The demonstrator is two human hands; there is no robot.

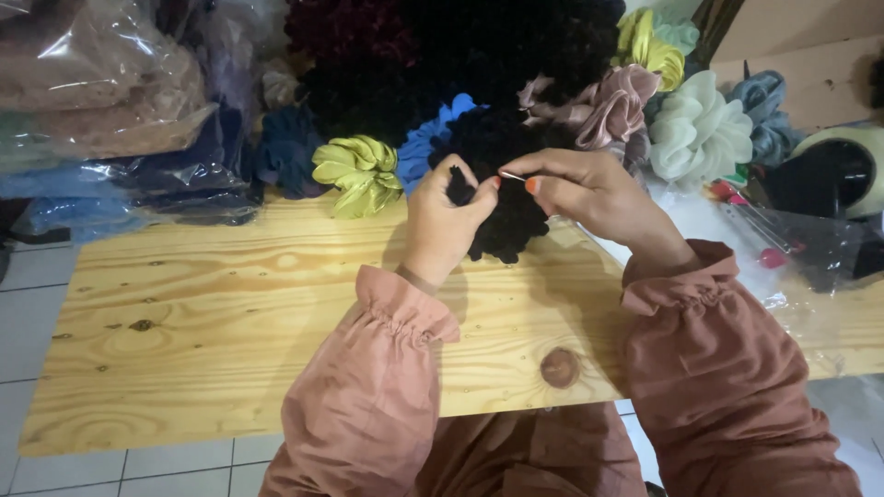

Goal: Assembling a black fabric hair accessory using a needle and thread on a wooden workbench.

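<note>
1. The black scrunchie (502, 216), ruffled and fuzzy, lay at the far middle of the tabletop (212, 322), partly resting on the wood and partly lifted by both hands.
2. The left hand (442, 221) had its grip closed on a fold of the black scrunchie, thumb and fingers pinching the fabric from the left side.
3. The right hand (589, 189) had a narrow grip: thumb and forefinger pinched a thin silver needle (512, 175), whose tip pointed left toward the pinched fold. Whether the needle touched the fabric could not be told.
4. Both wrists wore dusty-pink sleeves (387, 368) with gathered cuffs.
5. Just left of the black scrunchie sat a yellow-green scrunchie (359, 173); a blue scrunchie (425, 138) showed between the two.
6. Behind and right of the hands lay a mauve satin scrunchie (608, 110), a pale white-green scrunchie (698, 133), a grey-blue scrunchie (766, 115) and a yellow scrunchie (649, 46).
7. A heap of dark scrunchies (442, 55) was piled along the far edge.
8. Clear plastic bags of fabric (101, 101) were stacked at the far left.
9. At the right edge, a clear bag (783, 239) held small red-and-pink items, too small to identify.
</note>
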